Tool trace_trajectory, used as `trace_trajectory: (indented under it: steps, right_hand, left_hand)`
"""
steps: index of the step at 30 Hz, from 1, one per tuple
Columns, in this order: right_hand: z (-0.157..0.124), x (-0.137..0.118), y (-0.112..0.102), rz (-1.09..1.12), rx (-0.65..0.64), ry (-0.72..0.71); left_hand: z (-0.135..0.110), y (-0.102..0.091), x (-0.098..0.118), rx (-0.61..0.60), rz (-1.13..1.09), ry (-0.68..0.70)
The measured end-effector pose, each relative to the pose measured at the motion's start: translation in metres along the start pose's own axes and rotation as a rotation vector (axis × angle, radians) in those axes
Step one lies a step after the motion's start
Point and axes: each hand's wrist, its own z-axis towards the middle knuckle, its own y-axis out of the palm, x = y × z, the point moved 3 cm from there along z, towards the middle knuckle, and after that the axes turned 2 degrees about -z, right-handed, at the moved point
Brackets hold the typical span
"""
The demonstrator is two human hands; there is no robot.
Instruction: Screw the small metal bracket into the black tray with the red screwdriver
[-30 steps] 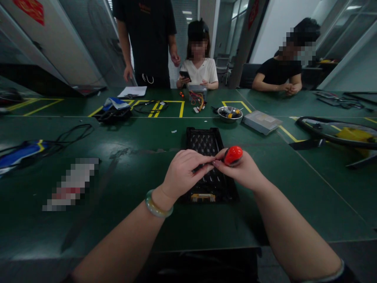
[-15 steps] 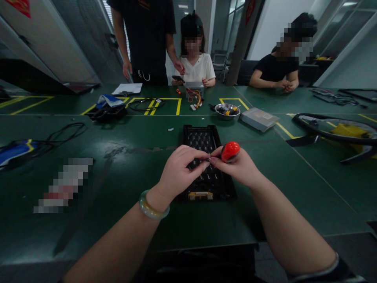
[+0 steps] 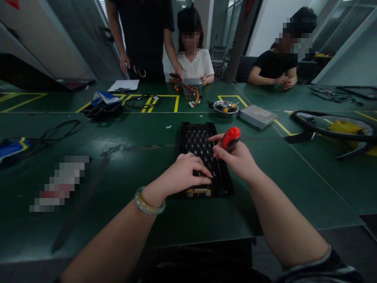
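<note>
A black, shallow rectangular case [image 3: 193, 135] with a patterned inner face lies on the green table. Along its near end runs a yellow-brown circuit board [image 3: 198, 192]. My left hand [image 3: 188, 171] is low over the near half of the case, thumb and forefinger tips nearly together in a pinch. Whatever lies between those tips is too small to make out. A screwdriver with a red and black handle [image 3: 232, 137] is in my right hand [image 3: 237, 157], above the right side of the case. Its shaft is hidden, and the forefinger of that hand points left.
Beyond the case stand a metal bowl of tools [image 3: 225, 114], a flat grey metal box [image 3: 257, 116] and a power supply with coloured wires [image 3: 193, 83]. A wheel-like black ring [image 3: 332, 118] lies right. Cables [image 3: 64, 127] lie left. Several people are across the table.
My hands have come apart after touching at the fingertips. The left moved down toward the near end of the case; the right rose slightly with the screwdriver.
</note>
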Motion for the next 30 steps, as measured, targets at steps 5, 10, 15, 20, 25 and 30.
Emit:
trace_trajectory:
  steps: [5, 10, 15, 20, 25, 30]
  right_hand:
    - [0.0, -0.001, 0.001, -0.002, -0.006, -0.008]
    - [0.0, -0.001, 0.001, 0.005, 0.016, -0.022]
    - [-0.001, -0.001, 0.0, -0.024, 0.017, -0.026]
    - [-0.001, -0.001, 0.0, -0.02, 0.013, -0.029]
    - [0.0, -0.002, 0.001, -0.011, -0.002, -0.02]
    - [-0.001, -0.002, 0.001, -0.01, -0.005, -0.015]
  left_hand:
    - [0.001, 0.016, 0.001, -0.178, 0.059, -0.04]
    - [0.003, 0.02, 0.002, -0.183, 0.076, -0.063]
    - [0.003, 0.023, 0.0, -0.144, 0.075, -0.04]
    - [0.002, 0.023, -0.002, -0.112, 0.069, -0.034]
    - [0.001, 0.025, -0.004, -0.104, 0.066, -0.045]
    - [0.002, 0.026, -0.004, -0.123, 0.07, -0.059]
